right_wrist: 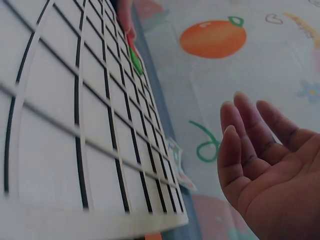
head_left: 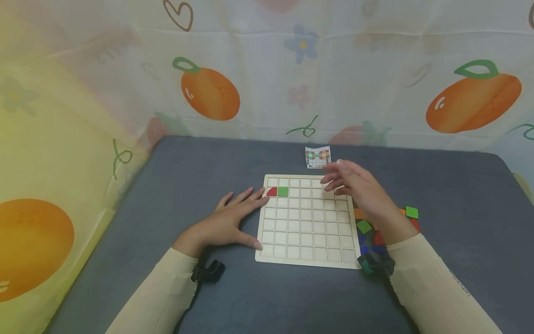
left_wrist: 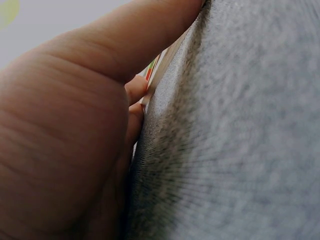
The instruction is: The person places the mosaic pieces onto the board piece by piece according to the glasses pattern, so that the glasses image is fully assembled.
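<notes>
A pale wooden grid board (head_left: 306,227) lies flat on the table. In its second row from the top, near the left side, sit a red quarter-circle tile (head_left: 272,191) and a green square tile (head_left: 282,191). My left hand (head_left: 229,222) rests at the board's left edge, fingers spread, fingertips and thumb touching the rim. Over the board's upper right corner hovers my right hand (head_left: 359,188), fingers loosely bent. The right wrist view shows that hand (right_wrist: 270,170) with nothing in its palm or fingers.
Loose coloured tiles (head_left: 364,226) lie in a pile right of the board, partly hidden by the right forearm. A small printed pattern card (head_left: 318,157) lies behind the board. A fruit-print cloth (head_left: 267,69) hangs at the grey table's (head_left: 217,157) back edge.
</notes>
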A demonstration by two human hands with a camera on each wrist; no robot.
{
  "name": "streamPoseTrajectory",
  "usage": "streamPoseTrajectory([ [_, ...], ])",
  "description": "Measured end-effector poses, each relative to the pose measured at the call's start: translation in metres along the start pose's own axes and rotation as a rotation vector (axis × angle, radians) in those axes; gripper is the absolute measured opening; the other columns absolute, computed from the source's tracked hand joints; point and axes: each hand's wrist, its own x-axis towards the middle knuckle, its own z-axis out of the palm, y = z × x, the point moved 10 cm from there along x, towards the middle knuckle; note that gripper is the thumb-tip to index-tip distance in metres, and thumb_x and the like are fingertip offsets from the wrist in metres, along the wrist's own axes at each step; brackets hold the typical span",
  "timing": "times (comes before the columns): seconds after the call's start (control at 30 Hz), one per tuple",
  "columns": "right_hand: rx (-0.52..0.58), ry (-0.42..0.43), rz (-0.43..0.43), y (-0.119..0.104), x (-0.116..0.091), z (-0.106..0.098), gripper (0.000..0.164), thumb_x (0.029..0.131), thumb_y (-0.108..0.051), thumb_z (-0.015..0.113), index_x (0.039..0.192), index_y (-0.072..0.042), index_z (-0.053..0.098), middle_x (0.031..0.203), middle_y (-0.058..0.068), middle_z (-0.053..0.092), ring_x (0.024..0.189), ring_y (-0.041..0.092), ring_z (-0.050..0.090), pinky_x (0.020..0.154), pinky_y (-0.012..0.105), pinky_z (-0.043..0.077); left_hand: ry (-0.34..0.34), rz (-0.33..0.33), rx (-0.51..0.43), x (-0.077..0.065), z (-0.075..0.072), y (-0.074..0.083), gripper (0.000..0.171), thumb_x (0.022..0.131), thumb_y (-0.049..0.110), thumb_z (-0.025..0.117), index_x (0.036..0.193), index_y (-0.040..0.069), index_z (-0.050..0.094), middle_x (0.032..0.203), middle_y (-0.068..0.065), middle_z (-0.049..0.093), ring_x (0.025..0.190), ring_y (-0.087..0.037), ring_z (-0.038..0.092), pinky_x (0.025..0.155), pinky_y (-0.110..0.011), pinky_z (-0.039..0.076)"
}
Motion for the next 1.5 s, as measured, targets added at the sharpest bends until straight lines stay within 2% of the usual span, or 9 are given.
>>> streamPoseTrajectory([
  [0.27,-0.068,0.052,-0.017,0.008,-0.020,-0.033,0.068,0.120,-0.050,0.031,0.151,0.006,0.053,0.130,0.022,0.064,0.113,0.031,0.066,0.096,0.027,0.052,0.002,-0.001,0.000,0.000,0.000,0.001,0.120,0.080,0.073,0.086,0.176,0.034,0.024,0.180,0.011,0.008,0.165,-0.017,-0.002,0.126,-0.062,-0.007],
  [0.53,-0.113,0.135,0.034,0.028,-0.040,-0.065,0.072,0.118,-0.056,0.030,0.153,0.003,0.052,0.130,0.020,0.064,0.115,0.028,0.064,0.097,0.022,0.051,0.000,-0.001,-0.009,0.000,0.000,0.001,0.121,0.080,0.074,0.086,0.176,0.034,0.023,0.180,0.012,0.007,0.165,-0.017,-0.002,0.125,-0.062,-0.007],
  [0.83,-0.167,0.257,0.026,0.053,-0.052,-0.108,0.057,0.120,-0.044,0.035,0.148,0.001,0.057,0.120,0.007,0.070,0.107,0.018,0.068,0.091,0.020,0.052,0.001,-0.002,0.000,0.000,0.000,0.002,0.121,0.080,0.074,0.086,0.176,0.034,0.023,0.180,0.013,0.007,0.165,-0.015,-0.004,0.126,-0.060,-0.007],
  [0.97,-0.229,0.280,0.066,0.064,-0.057,-0.122,0.055,0.120,-0.042,0.039,0.148,0.003,0.055,0.118,0.003,0.070,0.106,0.014,0.066,0.089,0.016,0.050,0.002,-0.004,-0.008,0.000,0.000,0.001,0.122,0.079,0.074,0.087,0.176,0.035,0.023,0.180,0.014,0.007,0.165,-0.014,-0.004,0.126,-0.060,-0.008],
  [1.07,-0.278,0.272,0.103,0.071,-0.060,-0.129,0.057,0.119,-0.040,0.043,0.150,0.006,0.052,0.120,0.005,0.068,0.107,0.011,0.063,0.088,0.015,0.047,0.004,-0.001,-0.008,0.001,0.000,0.001,0.122,0.079,0.074,0.086,0.176,0.034,0.023,0.180,0.014,0.006,0.165,-0.015,-0.004,0.126,-0.061,-0.008],
  [1.27,-0.369,0.216,0.179,0.086,-0.062,-0.128,0.059,0.115,-0.043,0.058,0.156,-0.002,0.053,0.135,0.016,0.063,0.110,0.010,0.059,0.085,0.020,0.048,0.007,-0.004,-0.003,0.001,0.000,0.001,0.122,0.080,0.073,0.087,0.176,0.034,0.023,0.180,0.013,0.007,0.165,-0.016,-0.003,0.126,-0.061,-0.008],
  [1.4,-0.435,0.164,0.189,0.091,-0.062,-0.123,0.061,0.108,-0.041,0.071,0.154,-0.004,0.056,0.136,0.018,0.062,0.113,0.022,0.059,0.080,0.024,0.052,0.009,-0.004,-0.001,0.000,-0.001,0.001,0.121,0.080,0.072,0.087,0.176,0.034,0.024,0.180,0.012,0.008,0.165,-0.016,-0.003,0.126,-0.061,-0.008],
  [1.5,-0.469,0.112,0.189,0.093,-0.062,-0.119,0.060,0.106,-0.035,0.076,0.153,-0.003,0.057,0.140,0.019,0.059,0.118,0.033,0.057,0.080,0.025,0.053,0.006,-0.002,0.001,0.001,-0.001,0.001,0.121,0.080,0.073,0.087,0.176,0.034,0.024,0.180,0.012,0.008,0.165,-0.016,-0.003,0.126,-0.061,-0.007],
])
